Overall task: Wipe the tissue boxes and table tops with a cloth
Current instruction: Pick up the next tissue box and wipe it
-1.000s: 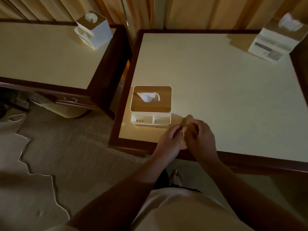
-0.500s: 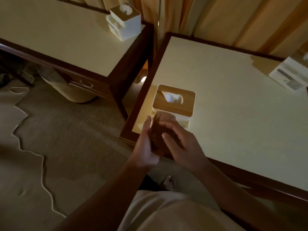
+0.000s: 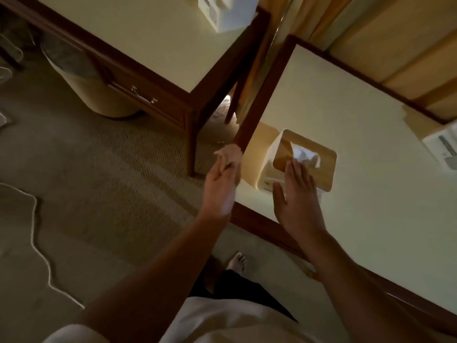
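At twelve o'clock I see the top tissue box point(image 3: 227, 13), cut off by the upper edge. At three o'clock the right-edge tissue box point(image 3: 442, 149) runs out of view, and its label is too small to read. The right hand point(image 3: 299, 201) covers the centre tissue box point(image 3: 326, 167) on its near side. The cloth point(image 3: 228, 154) is blurred and partly buried in the left hand point(image 3: 220, 186).

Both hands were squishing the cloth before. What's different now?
The right hand let go of the crumpled tan cloth and reached to the white tissue box with a wooden lid. The left hand keeps the cloth and swung out left. The box stayed put.
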Demonstrator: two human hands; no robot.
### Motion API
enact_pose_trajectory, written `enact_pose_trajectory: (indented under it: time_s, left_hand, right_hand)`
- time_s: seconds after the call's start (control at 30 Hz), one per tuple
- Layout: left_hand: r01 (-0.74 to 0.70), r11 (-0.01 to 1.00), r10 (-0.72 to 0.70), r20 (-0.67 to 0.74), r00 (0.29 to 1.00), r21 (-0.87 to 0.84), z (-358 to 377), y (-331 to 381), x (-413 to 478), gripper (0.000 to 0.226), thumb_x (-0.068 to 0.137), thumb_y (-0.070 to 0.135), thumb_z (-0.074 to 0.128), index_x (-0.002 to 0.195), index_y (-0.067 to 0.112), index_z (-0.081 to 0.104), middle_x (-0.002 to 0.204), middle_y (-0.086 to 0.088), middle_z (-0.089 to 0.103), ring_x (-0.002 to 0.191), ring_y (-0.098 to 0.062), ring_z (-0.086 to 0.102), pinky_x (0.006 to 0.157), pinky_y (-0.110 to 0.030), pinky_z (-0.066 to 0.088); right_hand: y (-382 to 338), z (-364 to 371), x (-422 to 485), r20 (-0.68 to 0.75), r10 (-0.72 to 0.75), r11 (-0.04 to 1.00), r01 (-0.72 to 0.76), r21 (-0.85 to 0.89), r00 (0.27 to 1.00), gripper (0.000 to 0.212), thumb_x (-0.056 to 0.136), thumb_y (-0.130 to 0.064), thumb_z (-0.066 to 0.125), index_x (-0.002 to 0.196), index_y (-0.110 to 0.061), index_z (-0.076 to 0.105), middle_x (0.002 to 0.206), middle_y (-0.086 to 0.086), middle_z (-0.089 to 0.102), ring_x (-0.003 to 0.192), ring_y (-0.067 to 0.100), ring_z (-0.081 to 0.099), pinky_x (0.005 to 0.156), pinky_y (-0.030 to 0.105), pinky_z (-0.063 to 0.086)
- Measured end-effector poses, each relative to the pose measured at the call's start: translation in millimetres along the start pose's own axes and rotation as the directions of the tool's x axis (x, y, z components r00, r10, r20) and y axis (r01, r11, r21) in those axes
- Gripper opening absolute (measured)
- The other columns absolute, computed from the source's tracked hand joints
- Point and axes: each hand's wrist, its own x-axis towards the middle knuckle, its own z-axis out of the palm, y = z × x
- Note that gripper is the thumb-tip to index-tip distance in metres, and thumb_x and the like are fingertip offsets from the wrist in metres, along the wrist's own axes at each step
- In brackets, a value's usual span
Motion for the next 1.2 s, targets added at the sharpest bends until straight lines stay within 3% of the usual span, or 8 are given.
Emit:
enact_pose_trajectory:
  time_s: [0.2, 0.3, 0.47, 0.63, 0.73, 0.9, 1.1, 1.2]
  left_hand:
    - [0.123, 0.99, -0.138, 0.397, 0.907, 0.065, 39, -36, 21, 0.045, 0.111, 0.026, 0.046, 0.15, 0.006, 0.041, 0.14, -0.009, 0.052, 0.13, -0.018, 0.051, 0.103, -0.017, 0.046]
    - [0.068, 0.983, -0.132, 0.397, 0.908, 0.171, 44, -44, 25, 0.078, 0.099, 0.072, 0.047, 0.162, 0.028, 0.032, 0.149, -0.001, 0.056, 0.134, -0.015, 0.058, 0.115, -0.038, 0.046]
    - [0.108, 0.947, -0.205, 0.309, 0.929, 0.304, 81, -8, 84, 0.08, 0.097, 0.082, 0.024, 0.16, 0.035, 0.034, 0.16, -0.005, 0.047, 0.146, -0.03, 0.045, 0.117, -0.05, 0.037]
    - [0.124, 0.955, -0.212, 0.329, 0.92, 0.269, 49, -24, 27, 0.059, 0.11, 0.057, 0.032, 0.159, 0.025, 0.041, 0.156, 0.009, 0.046, 0.141, -0.01, 0.043, 0.092, -0.01, 0.039]
    - [0.096, 0.971, -0.174, 0.37, 0.913, 0.219, 30, -39, 7, 0.061, 0.108, 0.066, 0.027, 0.161, 0.037, 0.036, 0.161, 0.006, 0.046, 0.141, -0.006, 0.044, 0.097, -0.019, 0.042]
    - [0.227, 0.945, -0.295, 0.313, 0.903, 0.237, 74, -3, 93, 0.073, 0.101, 0.077, 0.032, 0.123, 0.021, 0.073, 0.113, -0.008, 0.079, 0.106, -0.024, 0.076, 0.104, -0.053, 0.056]
    - [0.193, 0.955, -0.256, 0.303, 0.918, 0.224, 49, -28, 23, 0.059, 0.105, 0.063, 0.04, 0.146, 0.024, 0.056, 0.132, 0.003, 0.067, 0.121, -0.012, 0.062, 0.097, -0.03, 0.048]
    - [0.139, 0.969, -0.196, 0.292, 0.936, 0.204, 40, -39, 30, 0.059, 0.106, 0.062, 0.039, 0.149, 0.025, 0.053, 0.139, -0.002, 0.065, 0.127, -0.018, 0.063, 0.11, -0.047, 0.05]
  right_hand:
    - [3, 18, -2, -0.058, -0.003, 0.999, 0.0, -0.052, 0.998, 0.064, 0.106, -0.021, 0.039, 0.163, 0.0, 0.02, 0.172, 0.019, 0.014, 0.161, 0.034, 0.005, 0.13, 0.055, 0.013]
    - [4, 23, -1, -0.069, 0.009, 0.998, -0.013, -0.054, 0.998, 0.069, 0.102, -0.02, 0.042, 0.165, -0.003, 0.018, 0.173, 0.016, 0.011, 0.161, 0.032, 0.001, 0.131, 0.054, 0.006]
    - [6, 22, 1, -0.003, 0.023, 1.0, -0.023, 0.01, 1.0, 0.078, 0.093, -0.022, 0.033, 0.167, -0.012, 0.009, 0.175, 0.006, 0.0, 0.161, 0.021, -0.013, 0.13, 0.043, -0.009]
    - [13, 24, 2, -0.058, 0.005, 0.997, 0.0, 0.077, 0.998, 0.076, 0.093, -0.021, 0.033, 0.166, -0.011, 0.016, 0.174, 0.008, 0.006, 0.162, 0.027, -0.006, 0.131, 0.052, 0.0]
    - [14, 25, 1, -0.057, -0.005, 0.998, 0.009, 0.065, 0.998, 0.075, 0.094, -0.021, 0.034, 0.165, -0.009, 0.015, 0.174, 0.008, 0.006, 0.162, 0.028, -0.005, 0.13, 0.056, 0.003]
    - [14, 22, 3, -0.028, -0.002, 0.996, 0.004, 0.089, 1.0, 0.08, 0.09, -0.019, 0.035, 0.167, -0.012, 0.015, 0.175, 0.006, 0.005, 0.161, 0.025, -0.009, 0.13, 0.055, 0.0]
    - [16, 23, 2, -0.056, -0.005, 0.99, 0.013, 0.142, 0.998, 0.08, 0.089, -0.02, 0.041, 0.166, -0.012, 0.019, 0.174, 0.007, 0.008, 0.161, 0.029, -0.005, 0.13, 0.057, 0.002]
    - [17, 25, 2, -0.04, -0.005, 0.996, 0.009, 0.094, 0.999, 0.082, 0.089, -0.016, 0.044, 0.166, -0.009, 0.017, 0.174, 0.007, 0.007, 0.161, 0.028, -0.007, 0.13, 0.058, 0.003]
